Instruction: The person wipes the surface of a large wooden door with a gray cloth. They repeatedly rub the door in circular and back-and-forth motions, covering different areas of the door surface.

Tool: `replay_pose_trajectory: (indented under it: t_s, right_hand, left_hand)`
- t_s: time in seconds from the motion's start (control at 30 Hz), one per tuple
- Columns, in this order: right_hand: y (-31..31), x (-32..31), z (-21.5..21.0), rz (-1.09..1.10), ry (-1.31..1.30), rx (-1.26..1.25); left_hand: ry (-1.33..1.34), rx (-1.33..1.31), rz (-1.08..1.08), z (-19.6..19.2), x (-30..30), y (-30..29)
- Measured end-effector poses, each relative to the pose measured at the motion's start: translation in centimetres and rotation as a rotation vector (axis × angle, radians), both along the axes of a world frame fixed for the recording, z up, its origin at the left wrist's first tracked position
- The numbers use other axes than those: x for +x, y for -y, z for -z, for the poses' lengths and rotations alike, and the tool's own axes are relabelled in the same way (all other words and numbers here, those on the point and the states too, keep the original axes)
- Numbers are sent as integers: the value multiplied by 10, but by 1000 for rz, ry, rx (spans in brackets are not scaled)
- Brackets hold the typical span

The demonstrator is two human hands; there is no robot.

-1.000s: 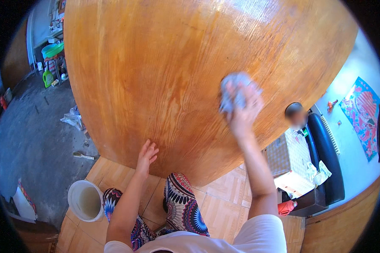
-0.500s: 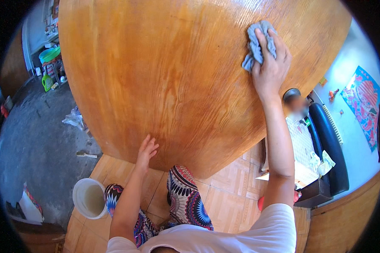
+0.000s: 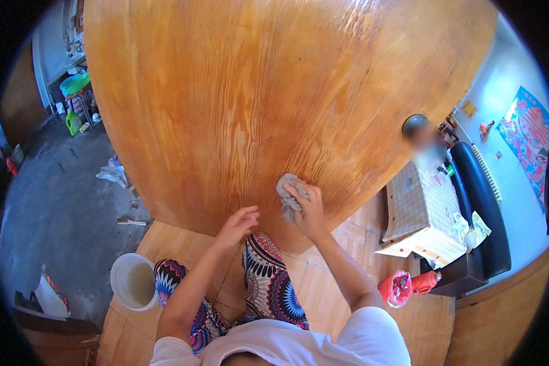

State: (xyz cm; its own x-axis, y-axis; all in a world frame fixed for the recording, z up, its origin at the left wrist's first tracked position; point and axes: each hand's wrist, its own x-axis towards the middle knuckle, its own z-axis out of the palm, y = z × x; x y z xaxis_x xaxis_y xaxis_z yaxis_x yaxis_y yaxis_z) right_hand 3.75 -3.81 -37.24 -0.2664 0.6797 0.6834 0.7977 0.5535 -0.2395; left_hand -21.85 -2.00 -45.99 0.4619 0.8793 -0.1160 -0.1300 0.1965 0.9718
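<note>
In front of me rises a large varnished wooden door (image 3: 189, 104) with a round dark knob (image 3: 415, 127) at its right edge. My right hand (image 3: 308, 210) grips a crumpled grey cloth (image 3: 290, 194) close to the door's lower middle; whether the cloth touches the wood there, I cannot tell. Just left of it, my left hand (image 3: 239, 226) holds nothing, its fingers partly bent and apart. It hovers above my knee in patterned trousers (image 3: 271, 274). A white bucket (image 3: 132, 282) of cloudy water stands on the tiles beside my left leg.
A brush (image 3: 131, 221) and crumpled plastic (image 3: 113, 173) lie on the dark floor at left, with a green bottle (image 3: 72, 123) farther back. To the right are a cloth-covered table (image 3: 422, 201), a black sofa (image 3: 479, 207), a red bag (image 3: 396, 288) and a red thermos (image 3: 426, 282). A blurred person is beyond the knob.
My right hand has brought the cloth down and left from the door's upper right to its lower middle. My left hand has shifted right, toward it.
</note>
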Motion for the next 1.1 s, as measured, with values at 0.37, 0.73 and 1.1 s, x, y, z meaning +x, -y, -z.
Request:
replay_pose_trajectory:
  t_s: [0.37, 0.73, 1.1]
  right_hand:
    - [29, 43, -52, 154, -597, 432]
    - [-42, 155, -68, 280, -1060, 231]
    - [-31, 132, -75, 263, -923, 277]
  left_hand:
    - [-16, 836, -618, -195, 60, -1]
    - [-522, 1931, -1456, -497, 101, -86]
    - [-884, 2038, -609, -276, 78, -68]
